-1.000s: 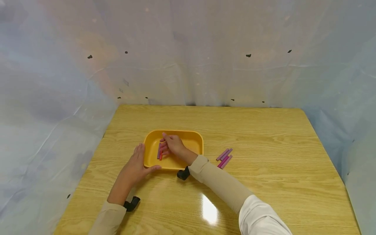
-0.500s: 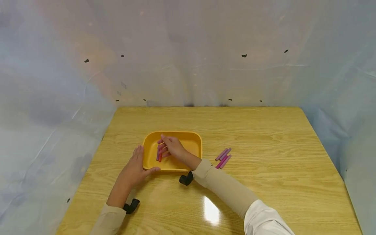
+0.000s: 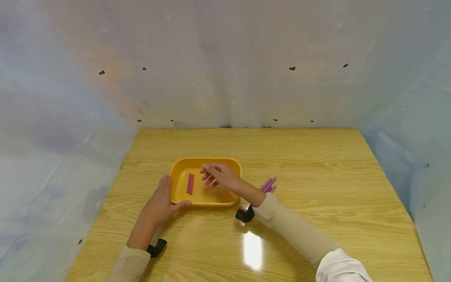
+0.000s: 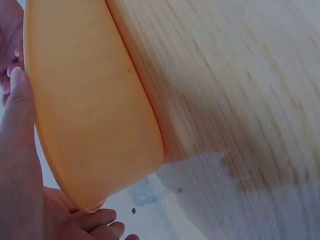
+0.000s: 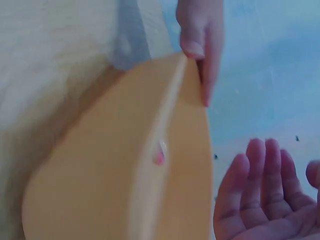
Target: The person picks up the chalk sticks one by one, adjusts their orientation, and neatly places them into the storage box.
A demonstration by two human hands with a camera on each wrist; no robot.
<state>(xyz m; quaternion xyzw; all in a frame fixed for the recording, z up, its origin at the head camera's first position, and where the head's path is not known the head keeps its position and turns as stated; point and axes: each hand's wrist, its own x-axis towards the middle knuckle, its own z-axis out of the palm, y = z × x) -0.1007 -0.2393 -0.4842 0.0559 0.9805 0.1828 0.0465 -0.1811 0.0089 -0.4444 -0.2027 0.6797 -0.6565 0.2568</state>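
My left hand (image 3: 159, 204) holds the near left corner of a shallow yellow tray (image 3: 225, 203), its fingers along the left wall and its thumb at the front rim. The left wrist view shows that thumb (image 4: 20, 110) against the tray's outer wall (image 4: 95, 100). Over the right half of the tray hangs my right hand (image 3: 225, 178), with relaxed fingers and nothing in them. A purple stick (image 3: 188, 183) and a red stick (image 3: 192, 184) lie side by side in the tray's left part. In the right wrist view, the fingers (image 5: 255, 185) are loosely bent and hold nothing.
Several purple and magenta sticks (image 3: 269, 184) lie on the wooden table (image 3: 317, 196) right of the tray, partly hidden by my right forearm. Pale sheeting (image 3: 225, 78) hangs behind the table and at both sides. A black wrist mount (image 3: 245, 214) is below my right wrist.
My right hand has moved right, away from the purple and red sticks, which now lie uncovered in the tray. My left hand stays on the tray's corner.
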